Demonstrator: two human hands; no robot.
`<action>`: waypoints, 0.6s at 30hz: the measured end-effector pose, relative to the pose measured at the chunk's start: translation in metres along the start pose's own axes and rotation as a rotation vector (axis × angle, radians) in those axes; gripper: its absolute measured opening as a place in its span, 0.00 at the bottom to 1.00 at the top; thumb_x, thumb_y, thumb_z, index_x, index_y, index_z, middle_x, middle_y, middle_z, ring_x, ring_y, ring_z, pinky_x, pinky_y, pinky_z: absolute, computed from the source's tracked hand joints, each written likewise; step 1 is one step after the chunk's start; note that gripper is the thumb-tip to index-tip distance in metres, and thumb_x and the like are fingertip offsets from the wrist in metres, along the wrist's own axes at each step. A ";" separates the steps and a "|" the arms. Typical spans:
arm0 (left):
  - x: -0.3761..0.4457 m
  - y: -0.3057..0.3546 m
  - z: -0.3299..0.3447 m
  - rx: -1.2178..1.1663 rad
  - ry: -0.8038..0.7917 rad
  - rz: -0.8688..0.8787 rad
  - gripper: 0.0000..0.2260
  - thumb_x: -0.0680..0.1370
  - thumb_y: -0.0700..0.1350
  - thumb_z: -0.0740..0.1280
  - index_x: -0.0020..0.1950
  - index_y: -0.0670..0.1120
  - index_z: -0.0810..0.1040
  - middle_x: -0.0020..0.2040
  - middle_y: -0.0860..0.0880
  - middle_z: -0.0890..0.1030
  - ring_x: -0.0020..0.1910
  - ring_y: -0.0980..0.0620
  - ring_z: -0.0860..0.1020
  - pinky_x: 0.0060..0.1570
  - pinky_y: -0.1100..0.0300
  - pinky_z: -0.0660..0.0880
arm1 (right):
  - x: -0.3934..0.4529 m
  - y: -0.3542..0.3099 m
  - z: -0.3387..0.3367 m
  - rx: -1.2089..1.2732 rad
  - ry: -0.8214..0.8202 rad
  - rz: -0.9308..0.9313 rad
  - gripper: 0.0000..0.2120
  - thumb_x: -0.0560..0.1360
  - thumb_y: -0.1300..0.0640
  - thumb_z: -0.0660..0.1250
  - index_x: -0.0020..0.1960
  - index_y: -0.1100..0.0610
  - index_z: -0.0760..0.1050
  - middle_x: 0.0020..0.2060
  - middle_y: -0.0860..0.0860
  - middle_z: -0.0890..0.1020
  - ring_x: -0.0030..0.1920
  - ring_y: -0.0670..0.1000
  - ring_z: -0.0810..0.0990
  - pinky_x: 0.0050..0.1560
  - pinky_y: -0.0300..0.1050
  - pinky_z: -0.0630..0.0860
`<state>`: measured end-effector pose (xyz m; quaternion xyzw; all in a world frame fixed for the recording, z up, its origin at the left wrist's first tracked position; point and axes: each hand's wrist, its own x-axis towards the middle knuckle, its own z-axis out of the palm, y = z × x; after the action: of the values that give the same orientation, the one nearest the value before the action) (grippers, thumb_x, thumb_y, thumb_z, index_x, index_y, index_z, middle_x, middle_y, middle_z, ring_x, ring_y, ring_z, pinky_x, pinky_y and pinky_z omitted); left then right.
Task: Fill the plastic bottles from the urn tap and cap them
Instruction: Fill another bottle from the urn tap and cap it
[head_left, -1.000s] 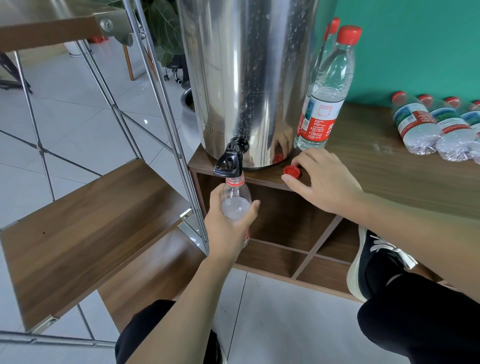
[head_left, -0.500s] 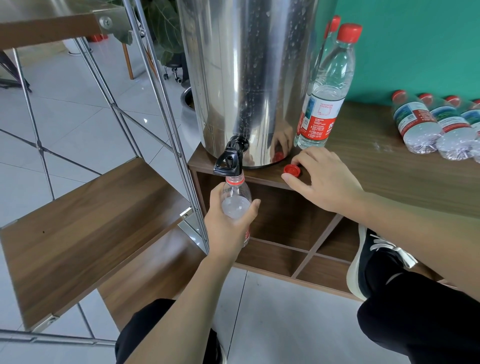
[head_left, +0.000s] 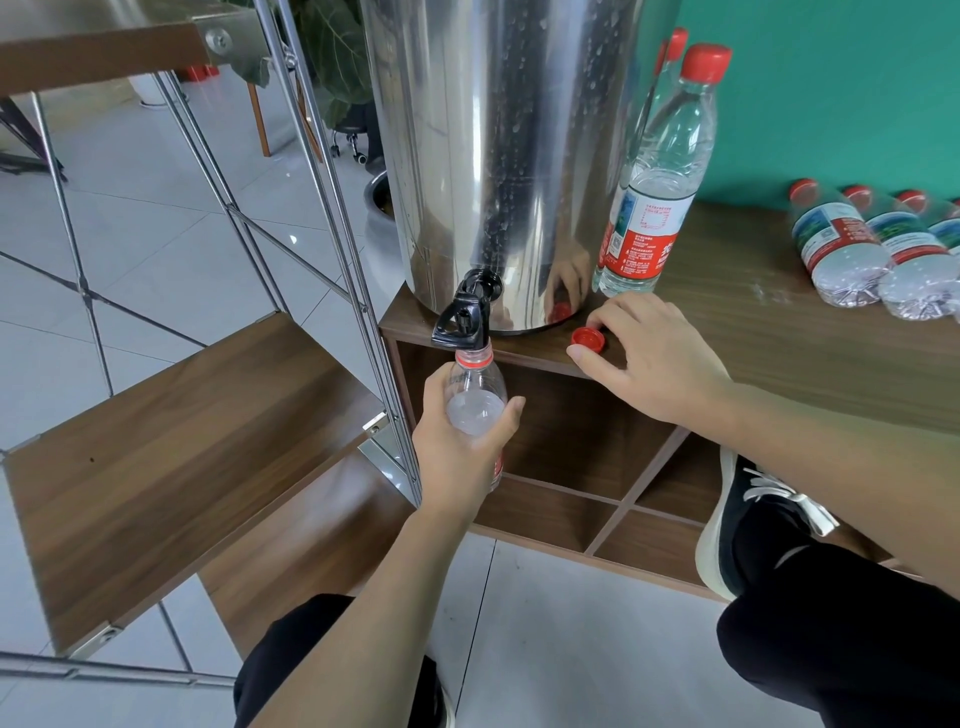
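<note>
The left hand (head_left: 457, 447) is wrapped around a clear plastic bottle (head_left: 475, 400), held upright with its open mouth directly beneath the black tap (head_left: 464, 318). The right hand (head_left: 652, 358) rests on the wooden cabinet top (head_left: 779, 332), fingers curled at a loose red cap (head_left: 588, 336). The shiny steel urn (head_left: 498, 156) stands behind, beaded with droplets. A capped bottle (head_left: 660, 176) stands just right; more capped bottles (head_left: 841, 244) lie far right, caps pointing away. A steel-framed shelf (head_left: 171, 431) crowds the left.
</note>
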<state>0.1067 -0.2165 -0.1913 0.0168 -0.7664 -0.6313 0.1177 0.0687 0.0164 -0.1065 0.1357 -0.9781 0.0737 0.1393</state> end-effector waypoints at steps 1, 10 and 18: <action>-0.001 0.000 0.000 0.001 0.000 0.002 0.34 0.72 0.53 0.80 0.74 0.54 0.68 0.62 0.64 0.76 0.61 0.72 0.73 0.51 0.83 0.67 | -0.001 0.000 0.000 0.000 -0.001 0.001 0.25 0.80 0.34 0.56 0.62 0.52 0.76 0.58 0.49 0.78 0.60 0.50 0.74 0.61 0.50 0.72; 0.000 -0.001 0.000 0.022 0.006 0.004 0.34 0.72 0.54 0.80 0.74 0.55 0.68 0.62 0.65 0.76 0.61 0.72 0.72 0.51 0.82 0.68 | -0.001 0.000 0.001 0.007 0.004 -0.003 0.24 0.81 0.34 0.56 0.62 0.52 0.76 0.57 0.49 0.78 0.59 0.50 0.74 0.61 0.51 0.73; 0.002 -0.002 -0.001 0.023 0.009 -0.003 0.34 0.72 0.55 0.80 0.74 0.58 0.68 0.61 0.68 0.75 0.61 0.72 0.73 0.53 0.78 0.68 | -0.001 0.000 0.002 0.012 0.003 -0.002 0.24 0.81 0.34 0.57 0.62 0.52 0.76 0.57 0.49 0.78 0.59 0.50 0.74 0.61 0.51 0.73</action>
<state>0.1047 -0.2179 -0.1923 0.0219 -0.7729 -0.6227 0.1201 0.0692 0.0160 -0.1086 0.1373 -0.9773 0.0798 0.1399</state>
